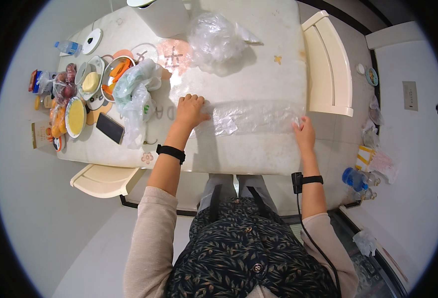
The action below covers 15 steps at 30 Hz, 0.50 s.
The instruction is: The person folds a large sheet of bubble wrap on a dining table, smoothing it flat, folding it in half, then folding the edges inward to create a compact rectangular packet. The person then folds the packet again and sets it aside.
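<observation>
A long strip of thin clear plastic point(256, 118) lies flat across the table, wrinkled and shiny. It may be a flattened bag; the picture does not settle this. At its right end, near the table's right edge, my right hand point(305, 133) pinches the plastic between thumb and fingers. My left hand point(191, 110) is palm down at the left end, fingers bent and thumb out to the side. Whether it grips the plastic or only presses on it is hidden under the palm. Beyond the strip sits a crumpled heap of clear plastic bags point(216, 43).
A pale plastic bag point(139, 97), a phone point(110, 127), a bowl with orange pieces point(107, 89) and a dish of yellow food point(76, 117) crowd the left side. A white bin point(163, 18) stands at the back. Chairs point(327, 67) flank the table point(241, 156).
</observation>
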Available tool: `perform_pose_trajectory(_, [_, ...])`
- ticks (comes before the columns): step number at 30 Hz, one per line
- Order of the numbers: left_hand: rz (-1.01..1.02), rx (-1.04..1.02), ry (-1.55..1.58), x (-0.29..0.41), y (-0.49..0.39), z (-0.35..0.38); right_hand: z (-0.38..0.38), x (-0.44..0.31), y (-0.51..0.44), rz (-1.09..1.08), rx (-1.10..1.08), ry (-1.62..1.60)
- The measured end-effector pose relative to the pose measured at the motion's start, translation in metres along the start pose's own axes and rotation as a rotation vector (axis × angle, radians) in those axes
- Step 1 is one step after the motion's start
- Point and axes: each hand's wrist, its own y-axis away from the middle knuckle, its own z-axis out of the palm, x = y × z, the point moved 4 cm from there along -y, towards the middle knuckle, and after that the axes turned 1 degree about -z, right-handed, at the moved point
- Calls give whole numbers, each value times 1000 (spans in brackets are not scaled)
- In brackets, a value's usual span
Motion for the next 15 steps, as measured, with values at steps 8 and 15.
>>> perform_pose_trajectory(8, [-52,-43,260,11,76,30,-27,-15,-18,-218,96,-282])
perform_pose_trajectory(15, [-373,-335,1207,71,144,107,-68,-100,-61,-449,437,-396])
